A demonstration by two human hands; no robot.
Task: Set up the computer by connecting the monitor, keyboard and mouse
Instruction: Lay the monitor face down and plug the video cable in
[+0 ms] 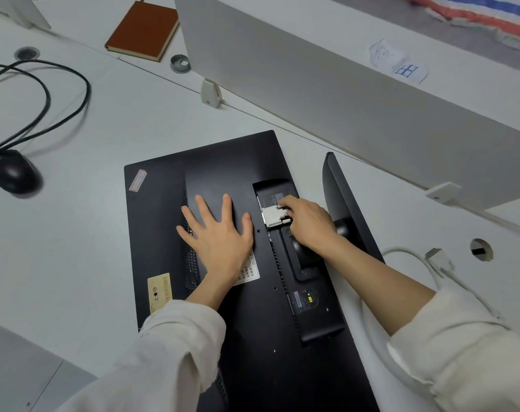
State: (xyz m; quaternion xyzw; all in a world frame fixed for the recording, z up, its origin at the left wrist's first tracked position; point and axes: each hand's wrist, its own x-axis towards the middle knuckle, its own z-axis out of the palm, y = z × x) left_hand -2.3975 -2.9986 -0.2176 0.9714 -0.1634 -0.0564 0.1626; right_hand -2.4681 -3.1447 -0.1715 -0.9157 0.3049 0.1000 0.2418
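White desk (74,263): monitor (163,233) laid face-down, pressed by spread left hand (220,233). Connector (272,216) pinched at port by right hand (309,223). Mouse (13,171) left of monitor, unconnected; keyboard unseen.

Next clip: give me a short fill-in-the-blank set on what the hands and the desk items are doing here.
1. The monitor lies with its screen facing ____.
2. The left hand rests ____ on the monitor's back.
3. The right hand pinches a white ____ at the monitor's port area.
4. The black mouse sits on the desk, to the ____ of the monitor.

Missing words: down; flat; plug; left
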